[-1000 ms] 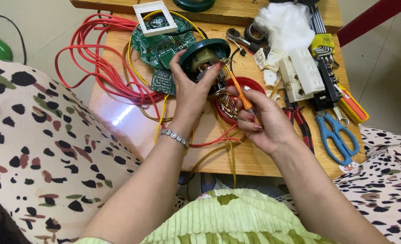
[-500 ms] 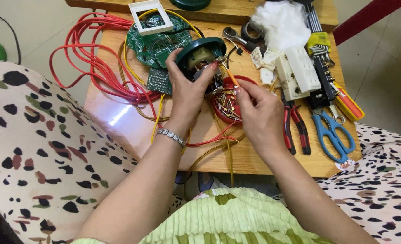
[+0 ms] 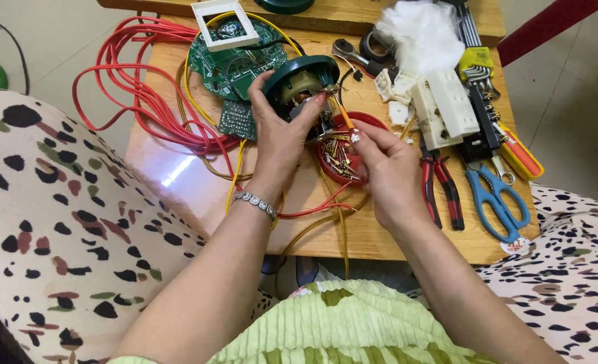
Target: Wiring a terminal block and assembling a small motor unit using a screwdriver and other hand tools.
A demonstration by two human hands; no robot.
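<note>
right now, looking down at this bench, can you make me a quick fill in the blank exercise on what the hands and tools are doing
1. The left hand holds a round green motor housing above the ____ table.
2. The right hand pinches a thin tool with an ____ handle.
3. Under both hands sits a ____ dish of small brass parts.
4. At the right edge lie scissors with ____ handles.

Missing words: wooden; orange; red; blue

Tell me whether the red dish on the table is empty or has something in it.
Not empty: the red dish holds a pile of small brass-coloured metal pieces, partly hidden behind the right hand.
</note>
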